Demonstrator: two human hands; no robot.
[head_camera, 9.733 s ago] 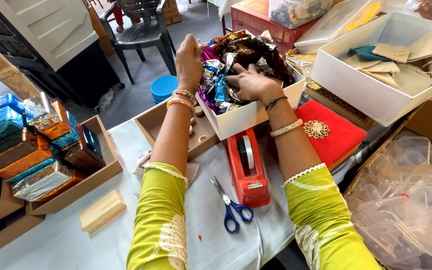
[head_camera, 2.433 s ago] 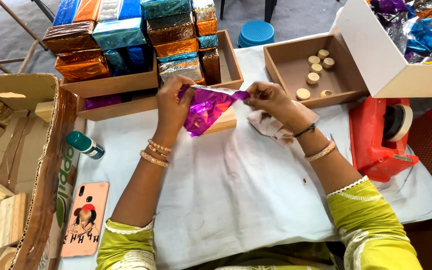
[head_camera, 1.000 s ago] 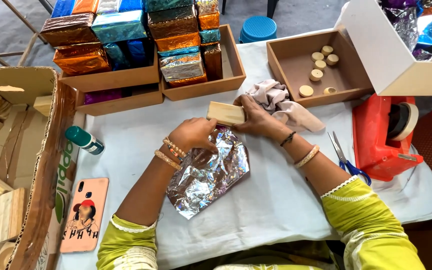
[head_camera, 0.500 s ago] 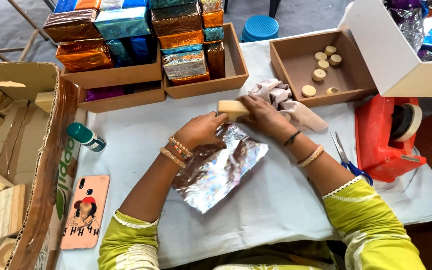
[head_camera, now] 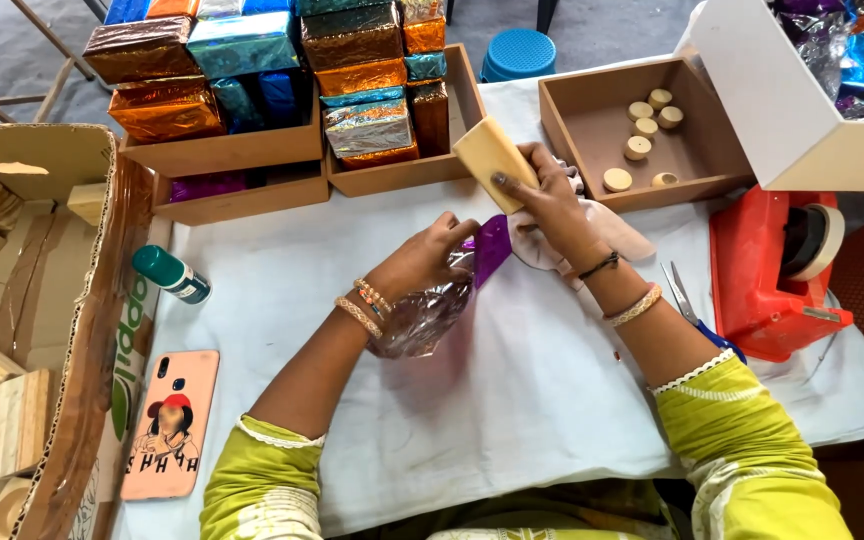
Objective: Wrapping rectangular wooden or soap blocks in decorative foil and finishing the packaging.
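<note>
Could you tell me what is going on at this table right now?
A person in yellow sleeves sits at a table covered by a white cloth. The right hand holds up a pale wooden block, while the left hand grips a crumpled sheet of purple and silver foil on the cloth. Behind them, trays hold foil-wrapped boxes, and an open box holds small wooden discs. A red tape dispenser and scissors lie to the right.

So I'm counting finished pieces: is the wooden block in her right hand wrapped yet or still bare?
Still bare. The wooden block shows plain pale wood in the right hand, while the left hand lifts the foil sheet off the table.
</note>
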